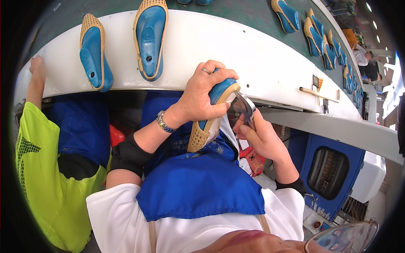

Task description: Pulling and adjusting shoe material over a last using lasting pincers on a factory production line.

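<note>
Closest to my lens, a blue apron [198, 189] over a white shirt fills the lower frame, with the rim of a pair of glasses [344, 236] at the bottom right. Just above the apron, I see the left hand [201, 95], ring on one finger and a metal watch [164, 122] at the wrist, with its fingers curled tight around a blue shoe last [221, 90] wearing a tan woven upper [198, 137], held tilted, toe end down toward the apron. Touching the heel end of that shoe, the right hand [261, 137] has its fingers pressed together around a pair of metal pincers [244, 107], whose tip meets the edge of the upper. To my left, 1 co-worker in a yellow-green shirt [46, 168] reaches a hand [37, 67] up to the edge of the white conveyor ledge [253, 55]. On that ledge, beyond the hands, 2 more blue lasts with tan uppers [149, 38] lie sole up, side by side. Farther right, a row of similar shoes [325, 42] curves away along the green belt [236, 12], and a blue machine cabinet [329, 173] stands below the ledge.
</note>
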Available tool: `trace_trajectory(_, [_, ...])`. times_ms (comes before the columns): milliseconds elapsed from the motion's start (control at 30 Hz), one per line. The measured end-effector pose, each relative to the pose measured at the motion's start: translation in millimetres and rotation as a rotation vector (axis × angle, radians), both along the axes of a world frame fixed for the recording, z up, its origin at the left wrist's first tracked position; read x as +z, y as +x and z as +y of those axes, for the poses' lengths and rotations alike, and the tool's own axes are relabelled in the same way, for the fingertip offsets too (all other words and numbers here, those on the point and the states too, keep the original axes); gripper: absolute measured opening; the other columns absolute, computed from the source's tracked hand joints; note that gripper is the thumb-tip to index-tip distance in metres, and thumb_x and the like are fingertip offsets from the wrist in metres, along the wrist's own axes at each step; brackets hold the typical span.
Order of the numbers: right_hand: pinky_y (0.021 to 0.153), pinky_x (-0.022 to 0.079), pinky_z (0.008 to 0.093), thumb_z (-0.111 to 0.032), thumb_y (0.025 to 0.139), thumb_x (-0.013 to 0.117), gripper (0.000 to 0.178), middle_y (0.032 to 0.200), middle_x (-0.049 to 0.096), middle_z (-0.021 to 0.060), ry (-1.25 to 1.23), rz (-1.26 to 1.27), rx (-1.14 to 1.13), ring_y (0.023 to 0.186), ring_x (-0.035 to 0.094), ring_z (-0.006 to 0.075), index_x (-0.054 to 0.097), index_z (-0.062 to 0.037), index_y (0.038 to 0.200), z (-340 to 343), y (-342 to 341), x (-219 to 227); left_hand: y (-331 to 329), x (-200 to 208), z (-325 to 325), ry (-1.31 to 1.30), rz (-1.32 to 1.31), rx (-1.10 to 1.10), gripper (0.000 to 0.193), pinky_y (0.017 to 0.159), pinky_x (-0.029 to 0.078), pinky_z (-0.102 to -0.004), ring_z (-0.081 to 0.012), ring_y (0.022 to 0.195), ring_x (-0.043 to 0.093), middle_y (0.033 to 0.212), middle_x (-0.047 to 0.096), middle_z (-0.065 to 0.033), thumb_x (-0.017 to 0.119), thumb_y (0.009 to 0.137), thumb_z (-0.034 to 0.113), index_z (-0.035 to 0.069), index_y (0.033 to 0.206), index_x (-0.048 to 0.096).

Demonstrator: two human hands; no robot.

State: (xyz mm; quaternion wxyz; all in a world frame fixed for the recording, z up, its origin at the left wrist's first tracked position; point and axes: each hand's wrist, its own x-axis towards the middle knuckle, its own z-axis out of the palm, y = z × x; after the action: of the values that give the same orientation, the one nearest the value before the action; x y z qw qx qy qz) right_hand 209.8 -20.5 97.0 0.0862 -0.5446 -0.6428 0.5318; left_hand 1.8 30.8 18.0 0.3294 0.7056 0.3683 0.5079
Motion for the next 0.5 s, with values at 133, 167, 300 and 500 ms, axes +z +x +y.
trace_trajectory(133, [0.065,0.047,0.0328,-0.011,0.092,0.049,0.014,0.08,0.061,0.0133,0.02,0.014,0.008,0.07,0.059,0.0203,0.04,-0.0008,0.094,1.5,0.3,-5.9,1.0,0.9,-0.4,-0.013,-0.004,0.0,0.054,0.088,0.038,-0.0379,-0.0253,0.097,0.045,0.101,0.048,-0.009,0.062,0.056,0.026,0.012,0.108,0.059])
trace_trajectory(167, [0.065,0.047,0.0326,-0.01,0.092,0.049,0.013,0.079,0.06,0.013,0.026,0.034,0.002,0.07,0.058,0.02,0.039,-0.0008,0.093,1.3,0.2,-6.7,1.3,1.1,-0.7,-0.024,-0.006,-0.001,0.054,0.088,0.038,-0.0377,-0.0253,0.097,0.046,0.101,0.049,-0.0089,0.063,0.056,0.026,0.012,0.108,0.059])
trace_trajectory(300, [0.065,0.047,0.0322,-0.009,0.092,0.048,0.012,0.078,0.059,0.012,0.044,0.073,0.013,0.068,0.056,0.0189,0.039,-0.0007,0.094,2.7,-1.7,-6.6,0.3,0.8,-0.9,-0.011,0.005,0.004,0.054,0.088,0.038,-0.0373,-0.025,0.097,0.046,0.101,0.049,-0.0088,0.063,0.056,0.025,0.012,0.108,0.059])
trace_trajectory(500, [0.06,0.047,0.0305,-0.007,0.092,0.049,0.012,0.076,0.056,0.01,-0.075,0.151,-0.093,0.064,0.055,0.0176,0.04,-0.0003,0.096,2.0,-11.8,-4.7,1.0,1.9,-0.8,-0.02,-0.01,-0.002,0.053,0.087,0.038,-0.0378,-0.0251,0.097,0.045,0.1,0.048,-0.0084,0.063,0.055,0.024,0.012,0.107,0.06])
